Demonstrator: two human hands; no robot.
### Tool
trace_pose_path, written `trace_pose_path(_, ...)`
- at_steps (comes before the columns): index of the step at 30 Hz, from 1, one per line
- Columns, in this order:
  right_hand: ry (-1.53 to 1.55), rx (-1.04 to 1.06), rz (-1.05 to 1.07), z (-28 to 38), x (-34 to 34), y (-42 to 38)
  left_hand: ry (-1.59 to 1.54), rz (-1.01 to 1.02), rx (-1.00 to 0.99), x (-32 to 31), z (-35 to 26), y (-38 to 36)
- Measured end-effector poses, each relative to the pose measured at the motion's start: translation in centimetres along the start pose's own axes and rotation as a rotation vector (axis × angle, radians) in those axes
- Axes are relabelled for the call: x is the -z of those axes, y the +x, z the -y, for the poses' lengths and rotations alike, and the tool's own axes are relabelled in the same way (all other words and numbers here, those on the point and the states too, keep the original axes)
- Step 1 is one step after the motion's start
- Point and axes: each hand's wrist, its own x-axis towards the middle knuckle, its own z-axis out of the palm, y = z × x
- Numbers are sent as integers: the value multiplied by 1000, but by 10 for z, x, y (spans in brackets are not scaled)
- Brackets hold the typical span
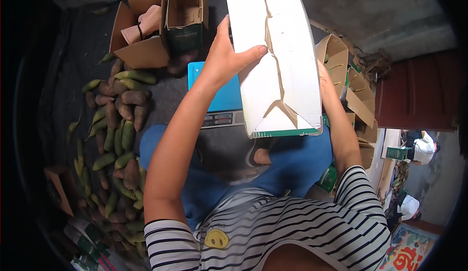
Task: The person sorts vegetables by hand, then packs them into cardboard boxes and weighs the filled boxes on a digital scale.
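A white cardboard box (253,85) with a green edge is held up in front of me. Its folded flaps meet along a torn-looking seam that shows brown card. My left hand (234,56) grips the box's left side, thumb lying across the white face. On the opposite side, my right hand (327,83) presses against the box, its fingers mostly hidden behind it. Below and partly behind the box is a digital scale with a blue top (224,95) and a grey display panel (219,119).
Green and reddish-brown long root vegetables (122,105) are heaped on the dark floor at left. Two open cartons stand at the top, one with a pink glove-like cloth (146,22). More open cartons (360,95) stack at right. Two other people (423,146) are farther right.
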Motion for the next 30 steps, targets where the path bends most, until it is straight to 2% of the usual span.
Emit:
trace_pose_path(3, -6, 29, 40, 7, 13, 11, -18, 7, 47, 4, -4, -1)
trace_pose_path(6, -87, 207, 62, 27, 2, 2, -18, -132, -1, 15, 13, 8)
trace_pose_path(8, -162, 360, 7, 33, -27, -12, -135, -384, -63, 32, 14, 15)
trace_pose_path(9, -319, 486, -32, 32, -40, -24, -181, -562, -156, 51, 7, 17)
trace_pose_path(11, -574, 712, -91, 32, -88, -48, -200, -734, -249, 65, 5, 19)
trace_pose_path(14, -1017, 908, -59, 13, -107, -48, -132, -866, -414, 67, -11, 12)
trace_pose_path(16, -1343, 1043, -101, -23, -142, -65, -33, -906, -479, 66, -20, 7)
trace_pose_path(17, -1526, 1115, -58, -38, -151, -65, 14, -926, -512, 65, -22, 5)
trace_pose_path(18, -1697, 1198, 7, -51, -157, -63, 53, -924, -513, 64, -22, 5)
trace_pose_path(20, -1830, 1321, 226, -81, -163, -58, 134, -917, -515, 63, -21, 5)
trace_pose_path(21, -1923, 1294, 274, -96, -157, -51, 153, -880, -496, 63, -20, 5)
trace_pose_path(22, -1913, 1384, 313, -111, -152, -44, 168, -839, -476, 62, -17, 5)
trace_pose_path(24, -1846, 1351, 427, -130, -144, -39, 264, -721, -420, 55, -14, 6)
trace_pose_path(26, -1906, 1355, 451, -140, -141, -42, 429, -559, -353, 47, -14, 2)
trace_pose_path(27, -1939, 1348, 461, -143, -138, -43, 432, -417, -307, 46, -7, 3)
trace_pose_path(28, -1907, 1358, 490, -143, -135, -41, 369, -240, -351, 43, 5, 6)
trace_pose_path(30, -1877, 1189, 539, -138, -132, -39, 603, 40, -166, 32, 15, 0)
